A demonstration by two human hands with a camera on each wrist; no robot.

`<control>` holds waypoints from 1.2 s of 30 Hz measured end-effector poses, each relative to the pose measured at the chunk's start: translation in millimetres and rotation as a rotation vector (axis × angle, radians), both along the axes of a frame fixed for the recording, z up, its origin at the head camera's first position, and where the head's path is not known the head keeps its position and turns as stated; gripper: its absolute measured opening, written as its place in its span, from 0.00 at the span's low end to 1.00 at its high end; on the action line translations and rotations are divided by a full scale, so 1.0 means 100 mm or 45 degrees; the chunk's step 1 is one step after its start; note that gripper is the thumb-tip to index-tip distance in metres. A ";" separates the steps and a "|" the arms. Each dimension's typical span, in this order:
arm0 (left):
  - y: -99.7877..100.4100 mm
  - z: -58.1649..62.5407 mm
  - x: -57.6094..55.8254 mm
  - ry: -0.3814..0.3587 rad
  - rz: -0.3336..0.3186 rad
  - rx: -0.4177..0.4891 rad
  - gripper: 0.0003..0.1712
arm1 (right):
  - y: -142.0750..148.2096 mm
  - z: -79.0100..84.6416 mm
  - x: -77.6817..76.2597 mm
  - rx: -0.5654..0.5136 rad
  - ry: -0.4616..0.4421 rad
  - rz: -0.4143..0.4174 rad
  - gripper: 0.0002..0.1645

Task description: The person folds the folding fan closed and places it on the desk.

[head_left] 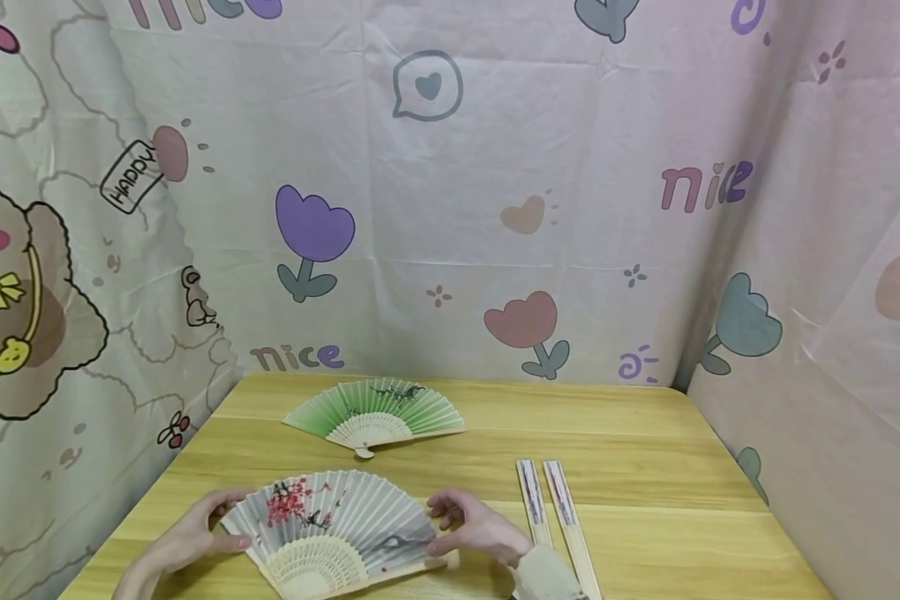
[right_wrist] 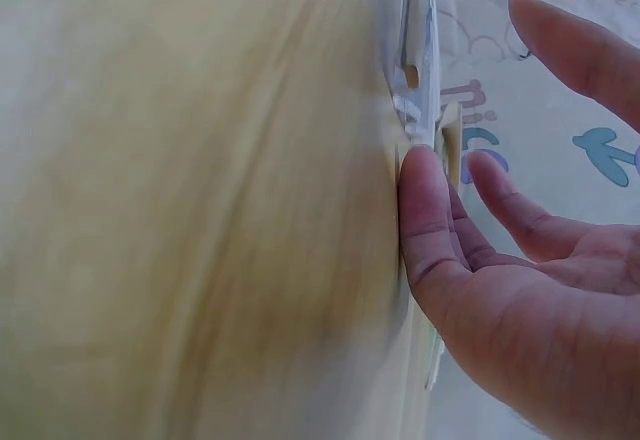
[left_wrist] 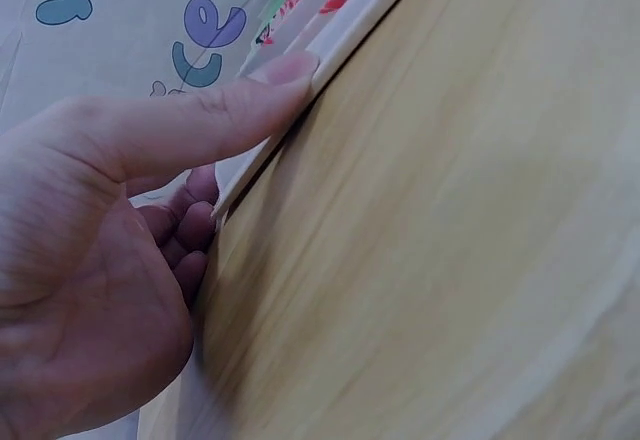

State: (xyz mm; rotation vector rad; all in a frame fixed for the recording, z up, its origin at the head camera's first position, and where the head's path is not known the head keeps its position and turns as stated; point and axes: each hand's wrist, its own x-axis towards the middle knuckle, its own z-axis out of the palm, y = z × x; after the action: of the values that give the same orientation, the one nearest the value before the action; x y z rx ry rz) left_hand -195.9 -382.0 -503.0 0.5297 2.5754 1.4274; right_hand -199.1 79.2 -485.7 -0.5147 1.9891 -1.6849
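On the table, left fingers pinch a spread red-blossomed fan.

The head camera looks forward and down across the bench; both wrist views, much nearer, share the grey fan nearly edge-on
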 end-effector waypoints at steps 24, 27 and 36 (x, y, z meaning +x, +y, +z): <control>0.03 0.00 0.02 -0.077 0.129 -0.059 0.44 | -0.01 -0.01 0.00 0.011 -0.001 -0.016 0.33; 0.02 0.01 0.01 -0.072 0.144 -0.058 0.45 | -0.01 0.00 0.00 0.008 0.001 -0.013 0.32; -0.04 -0.01 0.04 -0.068 0.091 0.154 0.34 | -0.01 -0.01 0.00 0.002 0.009 -0.009 0.32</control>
State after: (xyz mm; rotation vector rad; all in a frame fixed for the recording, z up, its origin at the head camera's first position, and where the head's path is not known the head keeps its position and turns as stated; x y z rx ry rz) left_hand -192.0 -385.6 -503.5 0.4131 2.5021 1.6056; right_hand -199.2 78.4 -486.2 -0.5144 1.9988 -1.6878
